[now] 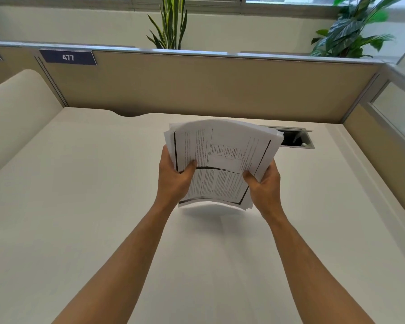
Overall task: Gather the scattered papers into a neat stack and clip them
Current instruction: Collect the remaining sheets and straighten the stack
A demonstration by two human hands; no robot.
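Both hands, left hand [173, 176] and right hand [265, 183], grasp the paper stack [222, 160] with curled fingers above the white bench [80, 206]. Tan partition [197, 90] with plants [171, 22] stands behind.

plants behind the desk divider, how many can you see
2. A snake plant stands behind the divider near the middle, and a broad-leafed plant stands at the far right. Others may be hidden below the divider's top edge.

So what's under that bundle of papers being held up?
Only the bare white desk, with a soft shadow just below the papers. The left hand and right hand hold them above it. Their fingers behind the sheets are hidden.
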